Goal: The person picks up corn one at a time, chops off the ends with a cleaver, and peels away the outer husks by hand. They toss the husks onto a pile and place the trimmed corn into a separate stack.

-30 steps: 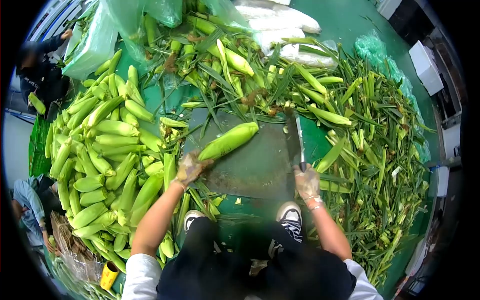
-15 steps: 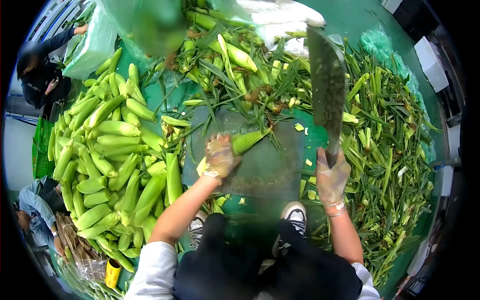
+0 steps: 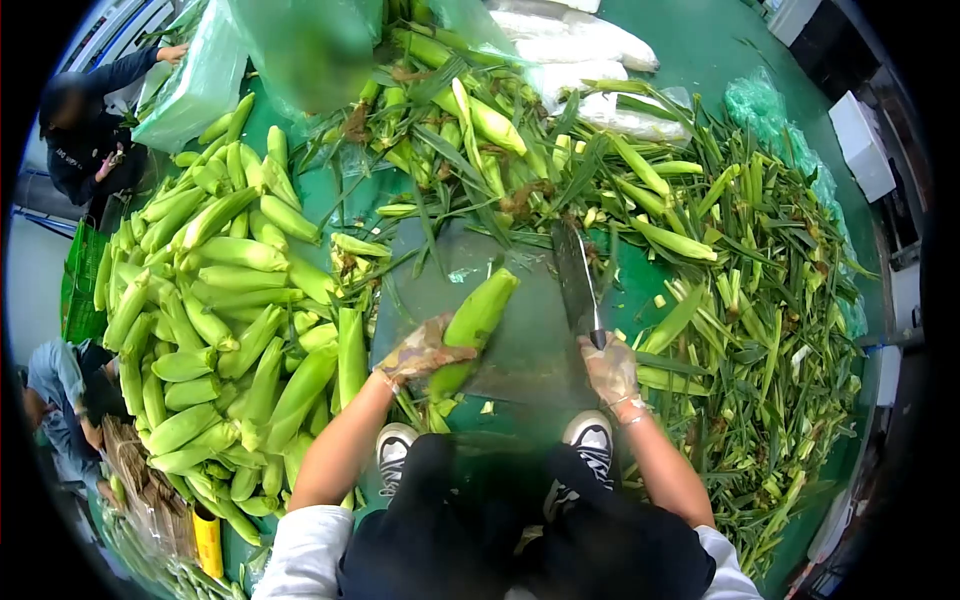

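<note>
My left hand (image 3: 418,353), in a thin glove, grips a green ear of corn (image 3: 480,307) lying on the dark cutting board (image 3: 520,345). The ear points up and to the right, its tip cut blunt. My right hand (image 3: 611,370), also gloved, holds a cleaver (image 3: 577,280) by the handle, its blade down on the board just right of the ear. My two shoes (image 3: 592,437) show below the board.
A big heap of trimmed corn ears (image 3: 215,300) lies to the left. Untrimmed ears and husks (image 3: 480,130) are piled behind the board, and cut leaves (image 3: 760,330) cover the right. Other people (image 3: 85,140) work at the far left. White boxes (image 3: 860,145) stand far right.
The cleaver was raised high half a second ago and has come down onto the board. My left hand has slid back toward me along the ear, and the ear's pointed tip is gone.
</note>
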{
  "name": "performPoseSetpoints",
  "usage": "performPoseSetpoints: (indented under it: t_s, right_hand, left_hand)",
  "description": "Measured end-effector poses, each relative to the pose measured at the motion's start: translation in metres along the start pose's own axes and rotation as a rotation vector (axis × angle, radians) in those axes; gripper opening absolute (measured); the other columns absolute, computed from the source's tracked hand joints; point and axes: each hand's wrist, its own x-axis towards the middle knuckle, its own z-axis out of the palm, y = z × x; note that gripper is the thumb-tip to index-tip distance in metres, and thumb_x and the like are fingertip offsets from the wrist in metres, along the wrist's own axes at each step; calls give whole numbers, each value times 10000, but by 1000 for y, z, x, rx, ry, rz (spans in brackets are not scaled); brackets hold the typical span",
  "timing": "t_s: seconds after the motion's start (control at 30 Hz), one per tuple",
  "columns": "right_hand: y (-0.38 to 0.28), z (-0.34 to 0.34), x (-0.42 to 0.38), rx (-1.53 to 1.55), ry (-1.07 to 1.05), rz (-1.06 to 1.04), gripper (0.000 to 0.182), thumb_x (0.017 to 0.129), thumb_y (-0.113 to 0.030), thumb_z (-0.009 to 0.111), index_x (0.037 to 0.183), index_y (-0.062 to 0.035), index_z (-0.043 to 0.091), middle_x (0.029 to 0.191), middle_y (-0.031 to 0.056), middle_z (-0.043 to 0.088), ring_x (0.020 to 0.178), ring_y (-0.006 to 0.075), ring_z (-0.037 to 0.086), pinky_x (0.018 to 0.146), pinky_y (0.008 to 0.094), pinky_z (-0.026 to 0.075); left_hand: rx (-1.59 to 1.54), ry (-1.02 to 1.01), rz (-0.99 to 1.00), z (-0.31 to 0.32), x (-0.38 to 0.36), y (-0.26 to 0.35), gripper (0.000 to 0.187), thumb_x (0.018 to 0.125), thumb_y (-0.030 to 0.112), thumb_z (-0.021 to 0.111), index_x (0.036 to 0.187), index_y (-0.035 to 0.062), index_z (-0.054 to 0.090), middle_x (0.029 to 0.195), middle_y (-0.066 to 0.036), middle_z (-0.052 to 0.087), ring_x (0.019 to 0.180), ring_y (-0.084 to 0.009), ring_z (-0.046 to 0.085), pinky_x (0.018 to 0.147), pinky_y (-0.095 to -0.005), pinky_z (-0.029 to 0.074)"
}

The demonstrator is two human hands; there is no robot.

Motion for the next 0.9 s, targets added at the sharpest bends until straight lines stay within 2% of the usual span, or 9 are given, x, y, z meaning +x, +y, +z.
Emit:
performPoseSetpoints:
  t_s: [0.27, 0.33, 0.4, 0.47, 0.57, 0.63, 0.77, 0.8, 0.9]
  right_hand:
    - [-91, 27, 3, 710, -268, -459, 299, 822, -179, 658, 1050, 0, 581, 854, 100, 639, 766, 204, 596, 718, 316, 482]
    - [-106, 38, -1, 750, -237, -504, 280, 809, -122, 643, 1050, 7, 579, 873, 94, 642, 795, 196, 603, 739, 308, 485]
    - [-110, 51, -5, 1007, -230, -93, 310, 783, -129, 651, 1046, 18, 576, 873, 120, 643, 789, 218, 613, 728, 310, 489]
    - [-132, 24, -12, 698, -125, 93, 462, 756, -262, 676, 1090, 33, 553, 866, 173, 648, 787, 283, 626, 716, 376, 494]
    - [-66, -5, 20, 465, 69, -54, 484, 765, -243, 596, 1150, 46, 540, 908, 179, 631, 761, 315, 592, 746, 427, 476]
    - [-33, -63, 29, 247, 283, 146, 386, 817, -200, 596, 1147, -7, 538, 801, 65, 569, 701, 195, 525, 696, 344, 478]
    - [97, -154, 55, -87, 729, -31, 533, 742, -208, 734, 1168, 13, 502, 1013, 163, 529, 924, 297, 496, 841, 391, 443]
    - [120, -165, 51, -248, 792, -90, 574, 724, -210, 768, 1173, 18, 493, 1066, 187, 519, 979, 322, 489, 877, 403, 434]
    - [101, -153, 13, -514, 756, -98, 651, 684, -164, 828, 1194, 27, 471, 1182, 226, 495, 1100, 359, 471, 964, 420, 404]
  left_hand:
    - [-270, -336, 286, 32, -7, -4, 710, 697, 186, 785, 1312, 32, 466, 1182, -127, 595, 1092, -235, 537, 983, -330, 397]
    - [-205, 45, 584, 44, -14, -11, 644, 719, 141, 786, 1294, 63, 506, 1163, -81, 576, 1086, -179, 519, 957, -302, 411]
    - [179, 387, 614, 56, -17, -9, 639, 734, 239, 795, 1263, 43, 496, 1126, -115, 595, 1059, -233, 546, 955, -336, 419]
    - [-633, 270, 300, 53, -41, 24, 510, 769, 206, 775, 1186, 39, 533, 1090, -86, 601, 991, -202, 566, 891, -315, 456]
    - [-345, 677, 265, 24, -58, -18, 310, 879, 170, 667, 1137, 39, 557, 1036, -61, 606, 923, -171, 566, 822, -306, 472]
    - [-318, 964, 116, -28, -86, -92, 319, 926, 167, 602, 1210, 41, 532, 1076, -81, 608, 907, -208, 593, 814, -360, 487]
    - [-852, 1295, 360, -178, -235, -160, 728, 948, 586, 384, 1453, 77, 261, 1413, -113, 416, 1260, -274, 432, 1074, -457, 338]
    - [-937, 1626, 343, -212, -268, -176, 661, 964, 555, 377, 1420, 77, 347, 1398, -124, 438, 1274, -282, 423, 1080, -455, 338]
    - [-1169, 1839, 459, -303, -364, -257, 661, 913, 567, 420, 1325, 55, 486, 1380, -151, 463, 1250, -327, 444, 1053, -484, 375]
